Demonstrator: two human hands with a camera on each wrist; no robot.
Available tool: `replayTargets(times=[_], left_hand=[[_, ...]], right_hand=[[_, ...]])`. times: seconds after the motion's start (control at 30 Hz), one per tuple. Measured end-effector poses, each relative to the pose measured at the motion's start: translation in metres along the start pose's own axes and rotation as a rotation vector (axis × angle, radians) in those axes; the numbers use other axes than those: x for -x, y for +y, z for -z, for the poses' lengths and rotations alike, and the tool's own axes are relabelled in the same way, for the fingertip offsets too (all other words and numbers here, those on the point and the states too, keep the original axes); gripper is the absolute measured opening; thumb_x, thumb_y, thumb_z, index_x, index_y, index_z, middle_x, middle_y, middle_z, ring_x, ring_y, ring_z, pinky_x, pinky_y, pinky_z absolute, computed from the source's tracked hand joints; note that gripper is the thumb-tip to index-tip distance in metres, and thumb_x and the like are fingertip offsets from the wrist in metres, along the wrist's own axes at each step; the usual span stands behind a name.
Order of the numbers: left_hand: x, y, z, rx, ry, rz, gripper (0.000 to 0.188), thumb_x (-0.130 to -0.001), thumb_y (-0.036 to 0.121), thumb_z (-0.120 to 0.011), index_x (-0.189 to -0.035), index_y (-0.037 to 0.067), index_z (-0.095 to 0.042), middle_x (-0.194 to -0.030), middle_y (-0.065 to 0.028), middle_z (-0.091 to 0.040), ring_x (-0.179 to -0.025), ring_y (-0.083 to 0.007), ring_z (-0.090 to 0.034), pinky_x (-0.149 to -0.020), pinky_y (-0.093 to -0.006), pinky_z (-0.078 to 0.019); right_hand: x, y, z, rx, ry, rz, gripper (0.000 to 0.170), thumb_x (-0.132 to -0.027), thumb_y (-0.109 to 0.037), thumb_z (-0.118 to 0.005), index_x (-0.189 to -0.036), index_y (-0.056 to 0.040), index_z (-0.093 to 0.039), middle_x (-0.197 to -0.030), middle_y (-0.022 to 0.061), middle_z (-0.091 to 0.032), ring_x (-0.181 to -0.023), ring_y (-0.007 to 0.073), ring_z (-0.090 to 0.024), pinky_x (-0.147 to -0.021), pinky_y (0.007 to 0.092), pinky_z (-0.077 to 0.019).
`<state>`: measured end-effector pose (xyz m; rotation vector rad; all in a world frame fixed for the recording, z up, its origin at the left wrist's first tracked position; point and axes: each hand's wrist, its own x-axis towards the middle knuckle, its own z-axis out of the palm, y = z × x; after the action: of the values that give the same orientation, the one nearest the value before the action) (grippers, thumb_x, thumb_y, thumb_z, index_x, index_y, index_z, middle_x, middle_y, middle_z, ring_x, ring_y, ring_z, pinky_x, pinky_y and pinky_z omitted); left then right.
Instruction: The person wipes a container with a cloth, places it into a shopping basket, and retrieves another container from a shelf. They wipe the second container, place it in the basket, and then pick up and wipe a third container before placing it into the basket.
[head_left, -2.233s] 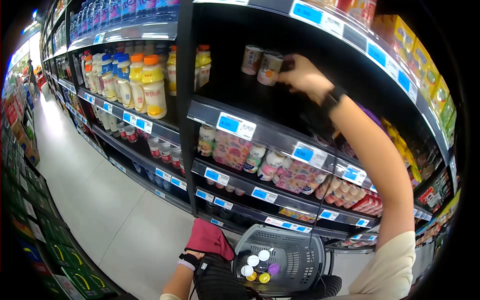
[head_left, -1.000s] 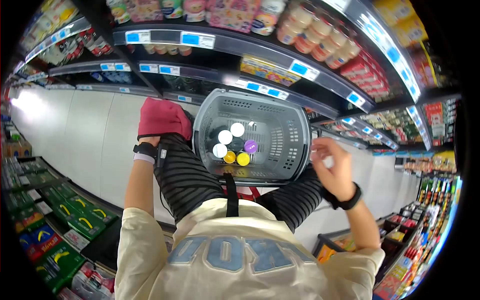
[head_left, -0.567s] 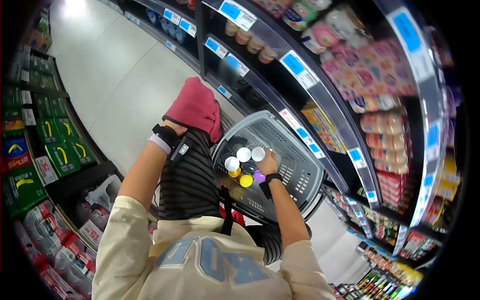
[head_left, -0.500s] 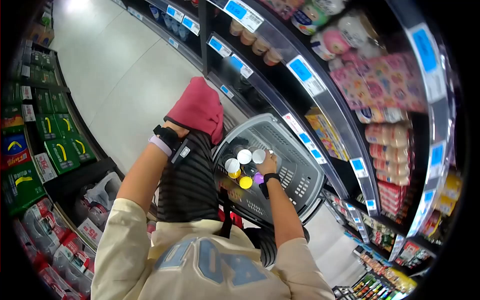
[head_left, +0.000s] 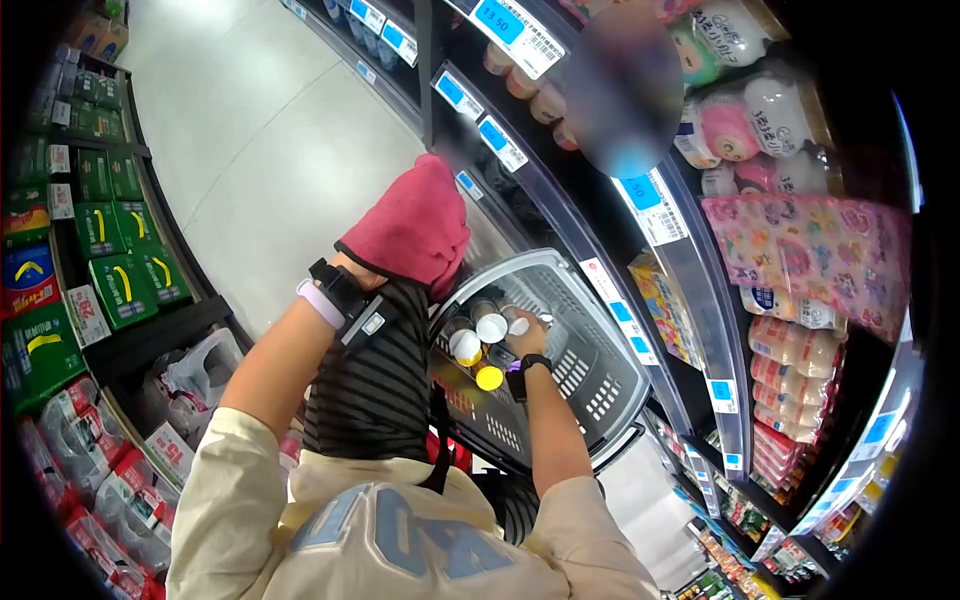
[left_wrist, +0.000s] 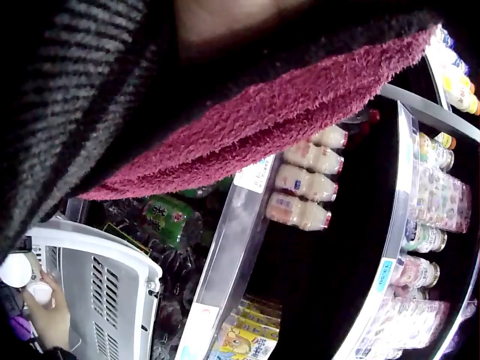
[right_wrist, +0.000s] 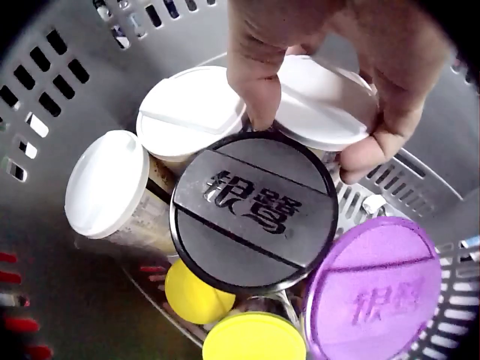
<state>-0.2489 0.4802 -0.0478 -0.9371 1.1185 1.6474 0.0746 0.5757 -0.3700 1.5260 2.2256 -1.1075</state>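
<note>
One white-lidded can [right_wrist: 327,105], far right in the basket [right_wrist: 202,34], pinched by right hand [right_wrist: 405,56] fingers; crowding black-lidded can [right_wrist: 255,214] could tip it on release (left hand [head_left: 357,273] fingers hidden, can't tell).

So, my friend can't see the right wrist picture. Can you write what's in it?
A right hand grips a white-lidded container inside a grey plastic basket. Around it are two more white lids, a black lid, a purple lid and two yellow lids.
</note>
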Motion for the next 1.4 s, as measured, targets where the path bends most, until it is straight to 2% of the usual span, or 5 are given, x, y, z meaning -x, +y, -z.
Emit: replayTargets(times=[0.27, 0.33, 0.83, 1.07, 1.4], left_hand=[[-0.142, -0.014, 0.116, -0.165, -0.549, -0.092, 0.043, -0.079, 0.013, -0.076, -0.117, 0.006, -0.057, -0.111, -0.0142, -0.063, -0.107, -0.023, -0.059, -0.094, -0.0338, -0.0454], [-0.115, -0.012, 0.089, -0.278, -1.444, -0.229, 0.059, -0.086, 0.016, -0.07, -0.138, 0.004, -0.043, -0.128, -0.0152, -0.057, -0.124, -0.0208, -0.05, -0.108, -0.0308, -0.0365], [0.141, -0.182, 0.022, -1.046, -1.501, -0.374, 0.045, -0.095, 0.022, -0.054, -0.137, 0.005, -0.047, -0.134, -0.0123, -0.053, -0.119, -0.0257, -0.055, -0.1, -0.0358, -0.0432], [0.162, -0.208, 0.062, -1.171, -1.379, -0.732, 0.05, -0.089, 0.02, -0.062, -0.135, 0.005, -0.048, -0.129, -0.0138, -0.055, -0.112, -0.026, -0.058, -0.096, -0.0341, -0.0437], [0.184, -0.209, 0.065, -1.336, -1.446, -1.021, 0.045, -0.087, 0.017, -0.064, -0.128, 0.004, -0.052, -0.123, -0.0136, -0.059, -0.104, -0.0265, -0.062, -0.09, -0.0351, -0.0465]], right_hand=[[0.08, -0.008, 0.056, -0.424, 0.382, 0.046, 0.051, -0.058, -0.005, -0.077, -0.107, -0.0112, -0.062, -0.104, 0.0157, -0.059, -0.1, 0.0335, -0.061, -0.087, 0.0412, -0.0493], [0.112, -0.007, 0.074, -0.561, 0.437, 0.161, 0.05, -0.059, -0.002, -0.076, -0.107, -0.0073, -0.062, -0.104, 0.0141, -0.06, -0.101, 0.0319, -0.06, -0.089, 0.039, -0.0484], [0.376, -0.128, 0.202, -0.515, 0.73, 0.767, 0.057, -0.063, -0.008, -0.078, -0.115, -0.0062, -0.055, -0.128, 0.0251, -0.044, -0.118, 0.0354, -0.049, -0.098, 0.0445, -0.0409], [0.389, -0.14, 0.174, -0.388, 1.377, 0.801, 0.095, -0.059, -0.034, -0.087, -0.133, -0.0028, -0.035, -0.112, 0.0256, -0.053, -0.092, 0.0293, -0.056, -0.084, 0.0393, -0.0453], [0.387, -0.149, 0.195, -0.671, 1.092, 0.859, 0.11, -0.05, -0.029, -0.098, -0.135, -0.0074, -0.031, -0.119, 0.0236, -0.056, -0.107, 0.0316, -0.056, -0.091, 0.0429, -0.0449]])
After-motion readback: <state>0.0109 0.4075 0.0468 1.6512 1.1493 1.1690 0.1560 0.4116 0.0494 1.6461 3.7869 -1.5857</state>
